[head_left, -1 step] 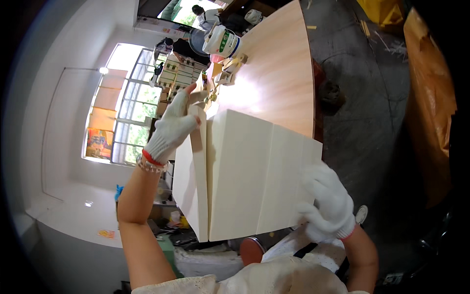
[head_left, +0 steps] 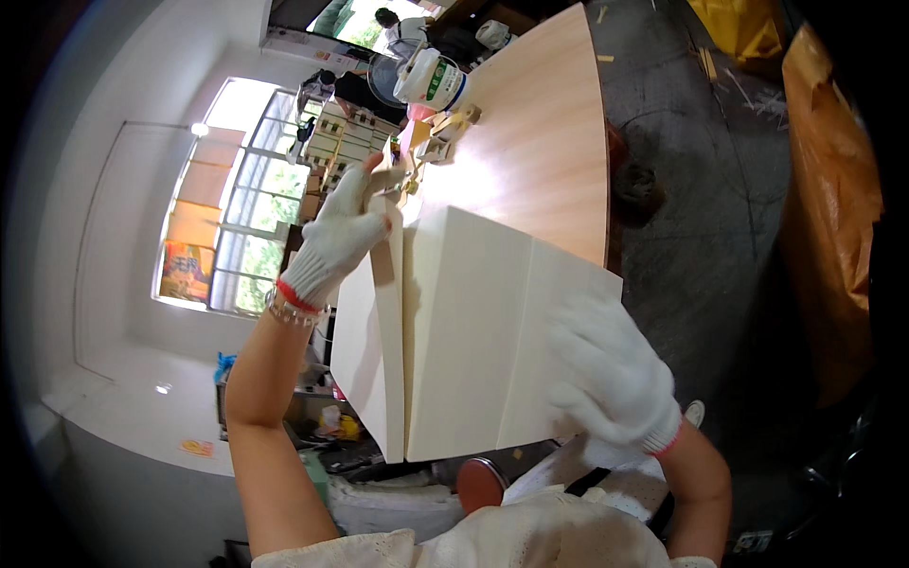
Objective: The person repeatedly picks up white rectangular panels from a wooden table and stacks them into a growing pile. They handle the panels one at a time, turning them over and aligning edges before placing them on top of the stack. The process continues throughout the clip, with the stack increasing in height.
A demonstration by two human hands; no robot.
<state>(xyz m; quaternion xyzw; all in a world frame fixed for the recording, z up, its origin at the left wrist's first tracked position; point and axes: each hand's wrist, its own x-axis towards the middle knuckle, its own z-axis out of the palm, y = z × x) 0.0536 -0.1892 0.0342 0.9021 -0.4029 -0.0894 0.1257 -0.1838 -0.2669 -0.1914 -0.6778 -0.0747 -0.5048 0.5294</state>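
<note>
A large cream-white panel (head_left: 464,331) with a crease down its right part lies tilted in front of me, over the near end of the table. Along its left side, across a narrow dark gap, stands a thick cream board (head_left: 383,312). My left hand (head_left: 336,232), in a white knit glove with bare fingertips, grips the top end of this board between thumb and fingers. My right hand (head_left: 615,369), also gloved in white, lies with stretched fingers on the panel's right part; its fingertips are blurred by motion.
The wooden tabletop (head_left: 540,123) reaches away from me. Along its left edge stand a white bucket (head_left: 431,80) and rolls of tape (head_left: 467,115). A round reddish stool (head_left: 480,485) is near me. Brown sheeting (head_left: 828,218) lies right; a person (head_left: 402,33) is far back.
My right hand has slid left across the panel, and its fingers have straightened. My left hand keeps its grip on the board.
</note>
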